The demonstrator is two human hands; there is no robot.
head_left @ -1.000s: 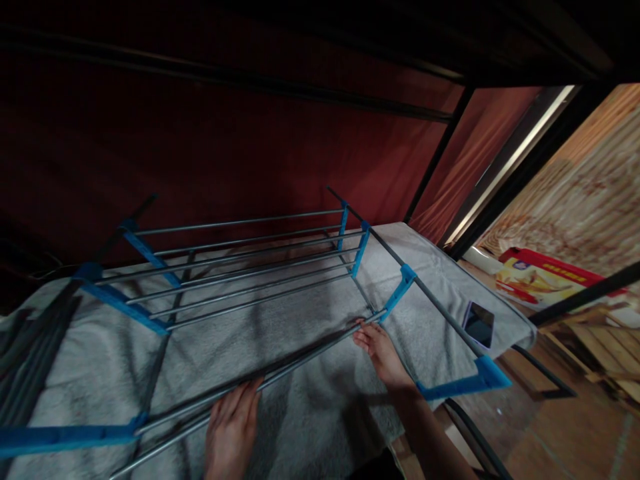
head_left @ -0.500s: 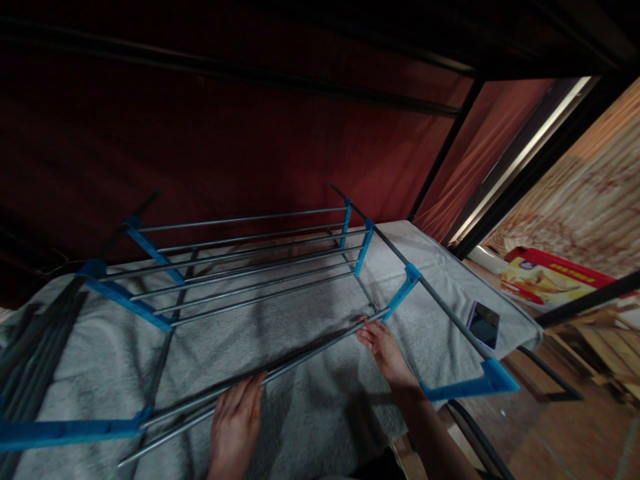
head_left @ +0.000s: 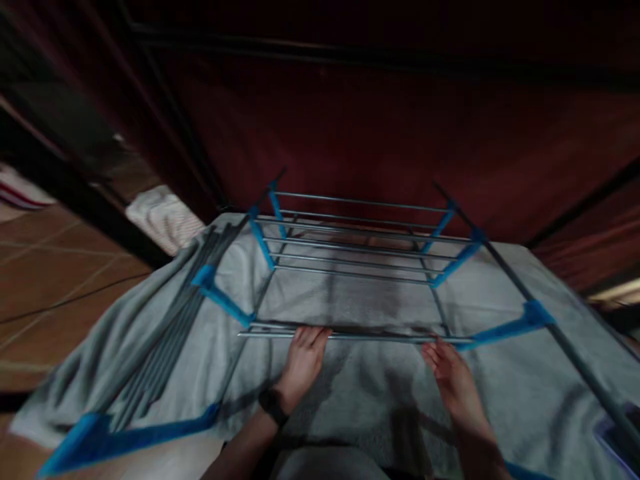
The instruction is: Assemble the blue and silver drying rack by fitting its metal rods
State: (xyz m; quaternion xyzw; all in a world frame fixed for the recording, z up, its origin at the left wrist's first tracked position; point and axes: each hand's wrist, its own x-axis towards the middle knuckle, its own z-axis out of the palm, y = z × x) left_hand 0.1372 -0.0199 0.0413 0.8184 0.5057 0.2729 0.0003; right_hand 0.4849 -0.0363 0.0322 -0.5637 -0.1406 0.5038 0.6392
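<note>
A partly assembled rack of blue plastic brackets and grey metal rods lies on a grey cloth. My left hand (head_left: 307,350), with a black watch (head_left: 273,405) on the wrist, has its fingers over a loose metal rod (head_left: 370,337), left of the middle. Near the right end of this rod, my right hand (head_left: 447,367) pinches it. The rod's left end sticks out just past the left blue bracket (head_left: 227,303); its right end meets the right blue bracket (head_left: 510,329). Another thin rod runs close behind it. Several rods (head_left: 355,248) span the far brackets.
A bundle of loose grey tubes (head_left: 165,347) lies along the left side of the cloth (head_left: 370,400). At the lower right is a phone (head_left: 617,433). A dark red panel (head_left: 350,133) stands behind, and tiled floor (head_left: 65,280) shows at left.
My view has swung left. The rod's left end has come closer to the left blue bracket, and my left hand is nearer to that end. My right hand stays by the right end.
</note>
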